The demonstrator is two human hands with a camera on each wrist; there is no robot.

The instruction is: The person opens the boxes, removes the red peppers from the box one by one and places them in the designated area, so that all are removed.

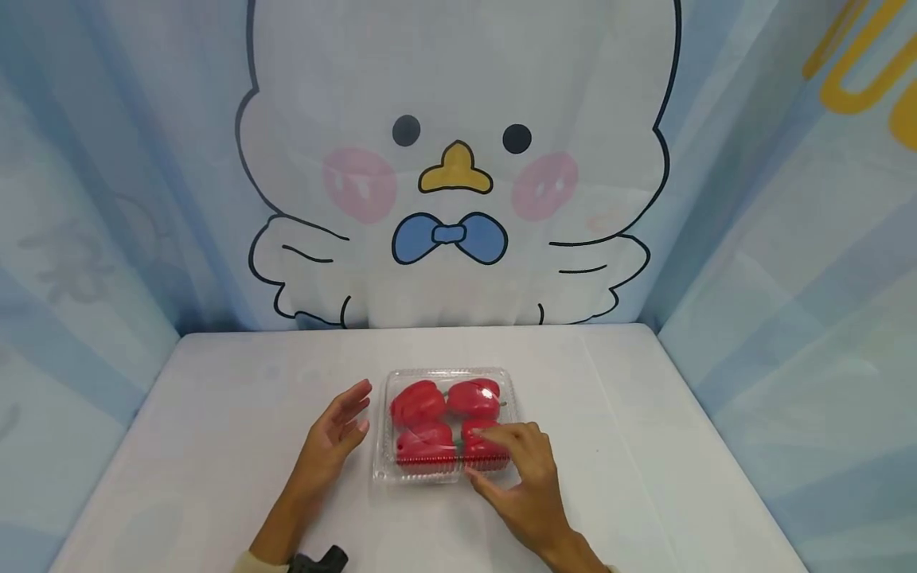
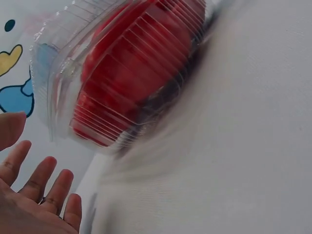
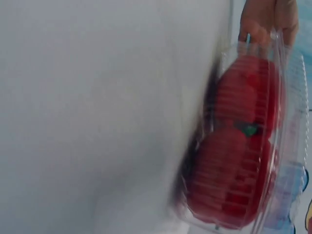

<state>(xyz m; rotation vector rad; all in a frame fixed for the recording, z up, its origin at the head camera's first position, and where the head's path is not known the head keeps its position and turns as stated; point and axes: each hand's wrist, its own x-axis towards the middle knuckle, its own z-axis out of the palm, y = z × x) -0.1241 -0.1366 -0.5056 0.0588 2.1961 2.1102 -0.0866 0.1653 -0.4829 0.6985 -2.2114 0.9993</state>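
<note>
A clear plastic clamshell box (image 1: 380, 446) holding several red bell peppers (image 1: 419, 404) sits on the white table. My left hand (image 1: 331, 436) is beside the box's left side with fingers loosely spread and nothing in it. In the left wrist view that same hand (image 2: 36, 197) shows its palm and separated fingers, apart from the box (image 2: 136, 73). Over the front right corner of the box is my right hand (image 1: 526, 481), its fingers bent above the lid and its thumb tip near the front rim. The right wrist view shows the box (image 3: 234, 141) with the left hand (image 3: 268, 22) beyond it.
The white table (image 1: 251, 382) stretches around the box and ends at a back curtain (image 1: 458, 286) printed with a cartoon bird. Patterned blue curtains (image 1: 774, 358) flank both sides. A black strap or device (image 1: 320, 560) is on the left wrist.
</note>
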